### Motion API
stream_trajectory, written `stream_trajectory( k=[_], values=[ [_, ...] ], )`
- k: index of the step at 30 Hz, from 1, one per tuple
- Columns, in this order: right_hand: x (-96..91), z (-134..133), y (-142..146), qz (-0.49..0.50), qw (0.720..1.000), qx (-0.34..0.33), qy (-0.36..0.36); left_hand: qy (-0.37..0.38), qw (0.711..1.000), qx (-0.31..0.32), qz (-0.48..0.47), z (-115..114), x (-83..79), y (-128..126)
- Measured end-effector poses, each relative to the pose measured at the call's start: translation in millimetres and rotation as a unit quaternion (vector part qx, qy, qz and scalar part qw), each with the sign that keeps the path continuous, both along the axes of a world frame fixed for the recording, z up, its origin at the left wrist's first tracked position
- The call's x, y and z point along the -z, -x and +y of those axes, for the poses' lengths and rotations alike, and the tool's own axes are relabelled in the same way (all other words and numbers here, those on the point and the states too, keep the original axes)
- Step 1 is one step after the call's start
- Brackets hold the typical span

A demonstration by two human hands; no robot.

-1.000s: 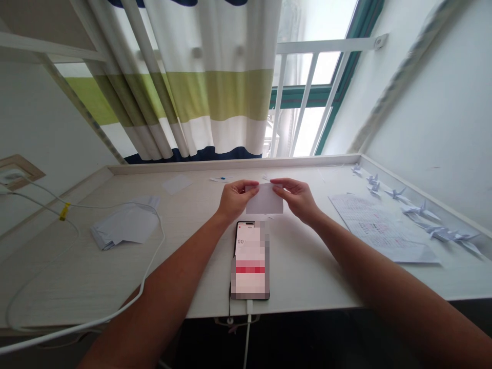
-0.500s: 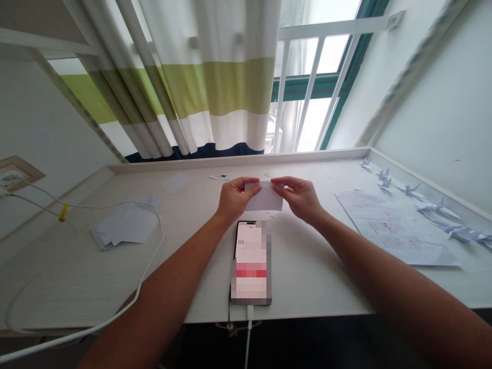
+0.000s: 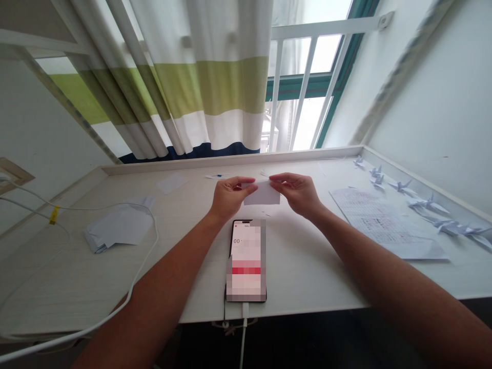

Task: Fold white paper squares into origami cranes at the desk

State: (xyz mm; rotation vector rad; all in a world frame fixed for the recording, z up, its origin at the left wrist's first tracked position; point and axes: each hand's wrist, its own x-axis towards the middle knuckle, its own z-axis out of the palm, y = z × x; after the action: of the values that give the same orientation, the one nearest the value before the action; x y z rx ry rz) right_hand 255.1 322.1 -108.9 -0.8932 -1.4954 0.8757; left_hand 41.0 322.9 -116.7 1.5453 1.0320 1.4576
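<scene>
A small white sheet of paper [image 3: 262, 193] is held up between my two hands, just beyond the phone. My left hand [image 3: 229, 197] pinches its upper left corner between thumb and fingers. At the upper right corner, my right hand [image 3: 298, 193] grips it the same way. The paper looks rectangular, with a straight lower edge hanging free above the desk. Directly below lies a phone [image 3: 246, 261] with a lit, partly blurred screen and a white cable plugged into its lower end.
Folded paper cranes [image 3: 426, 202] line the desk's right side beside a printed sheet [image 3: 384, 223]. A stack of white paper [image 3: 119, 225] and a loose sheet [image 3: 171, 183] lie left. A white cable [image 3: 148, 256] loops over my left forearm. A small blue-and-white item [image 3: 219, 176] lies behind my left hand.
The view has shifted slightly, so most things sit a little further left. Both hands keep their pinch on the paper, whose lower edge now appears slightly higher.
</scene>
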Motion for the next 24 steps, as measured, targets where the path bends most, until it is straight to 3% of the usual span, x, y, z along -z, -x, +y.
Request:
stream_trajectory(
  k=[6,24],
  values=[
    [-0.6,0,-2,-0.014,1.000,0.008,-0.001,-0.070,0.992,-0.041,0.093,-1,-3.5,4],
    [0.0,6,-9,-0.054,0.998,0.020,-0.026,-0.126,0.980,-0.074,0.133,9,3.8,10]
  ],
)
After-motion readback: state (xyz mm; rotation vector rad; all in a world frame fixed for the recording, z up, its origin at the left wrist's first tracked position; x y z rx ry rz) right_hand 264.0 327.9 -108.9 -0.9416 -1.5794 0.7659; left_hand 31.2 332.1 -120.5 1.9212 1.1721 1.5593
